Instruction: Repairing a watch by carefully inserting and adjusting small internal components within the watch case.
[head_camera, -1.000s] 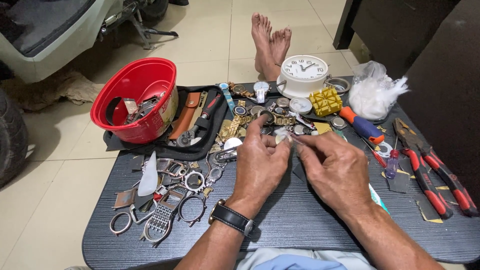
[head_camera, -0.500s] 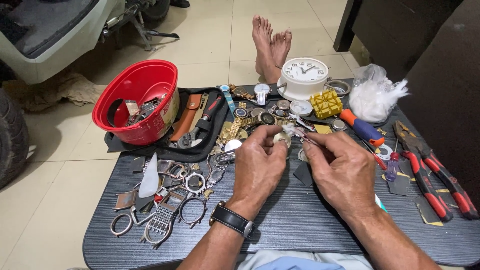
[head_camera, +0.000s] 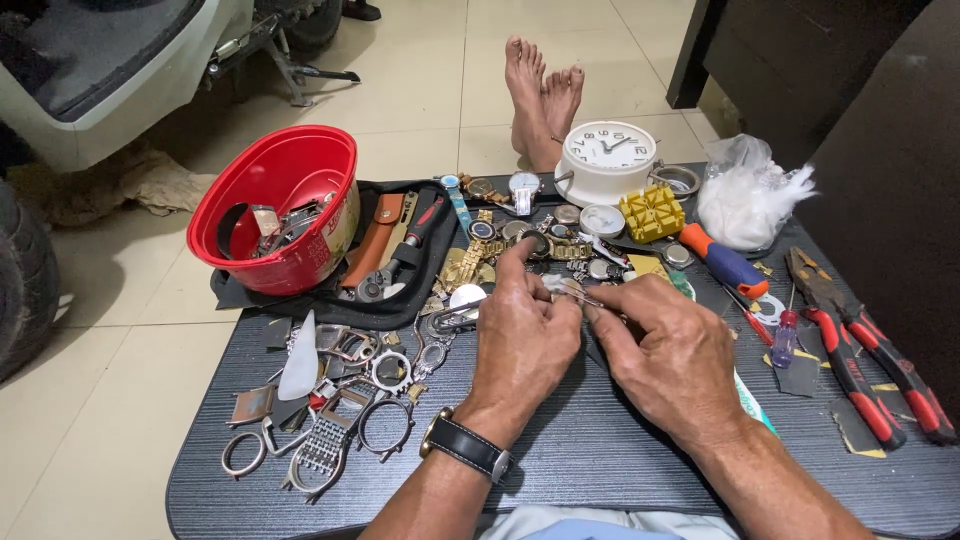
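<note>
Watch part: a small silvery metal piece (head_camera: 568, 290) pinched between both hands' fingertips, held just above the middle of the table, in front of the pile of watches; too small to tell its exact kind.
Table: dark wood-grain top (head_camera: 620, 460), strewn with watch parts and tools.
Red bowl: round plastic bowl (head_camera: 275, 205) at the far left of the table, on a black cloth, holding straps and metal bits.
Plastic bag: clear bag of white stuff (head_camera: 755, 195) at the far right.
Alarm clock: white round clock (head_camera: 607, 160) at the far edge, lying tilted face up.
Left hand: hand (head_camera: 522, 340) with a black-strapped wristwatch, thumb and fingers closed on the small piece, forefinger raised and pointing away.
Right hand: hand (head_camera: 672, 355) just beside the left, fingertips closed on the same piece from the right.
Pliers: two red-handled pairs (head_camera: 865, 345) at the right edge.
Screwdriver: orange-and-blue handle (head_camera: 722, 262) beyond the right hand.
Yellow block: small ridged holder (head_camera: 651, 212) beside the clock.
Watch cases: empty metal rings and bracelets (head_camera: 350, 410) left of the left hand.
</note>
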